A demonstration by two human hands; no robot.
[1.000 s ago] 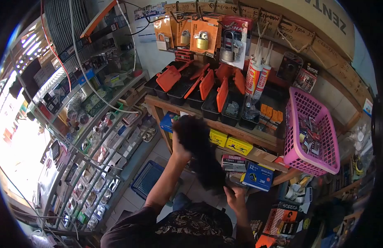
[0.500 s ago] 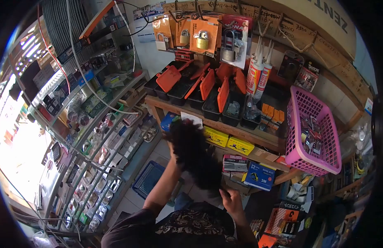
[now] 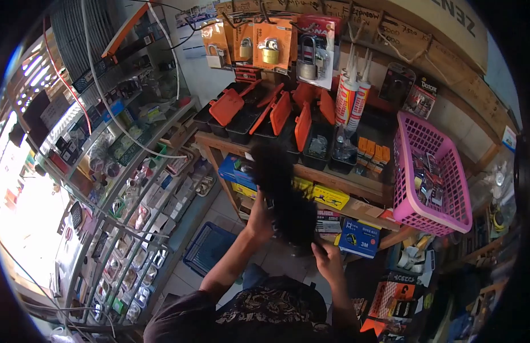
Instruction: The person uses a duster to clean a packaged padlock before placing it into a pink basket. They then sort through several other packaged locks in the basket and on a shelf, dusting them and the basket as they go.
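Observation:
A black feather duster [image 3: 288, 200] spans the space before my chest, its shaggy plumes up against the front edge of the wooden shelf. My right hand [image 3: 329, 264] is closed around its lower end, at the handle. On the duster's left side, my left hand [image 3: 260, 220] presses into the plumes; its fingers are mostly hidden behind them. Beyond the plumes, black bins [image 3: 242, 130] with raised orange lids [image 3: 226, 107] stand in a row on the shelf. Yellow boxes [image 3: 331, 198] and a blue 3M box [image 3: 359, 239] sit below.
A pink basket [image 3: 411, 211] of packaged items stands at the shelf's right end. Sealant tubes [image 3: 352, 103] rise behind the bins, and padlocks [image 3: 270, 51] hang above. To the left is a glass-and-metal display rack [image 3: 133, 211]. A blue basket [image 3: 210, 251] rests on the tiled floor.
The duster and my left hand have shifted to the right, with the duster now more upright. My right hand still holds the handle, slightly higher. The view has moved a little.

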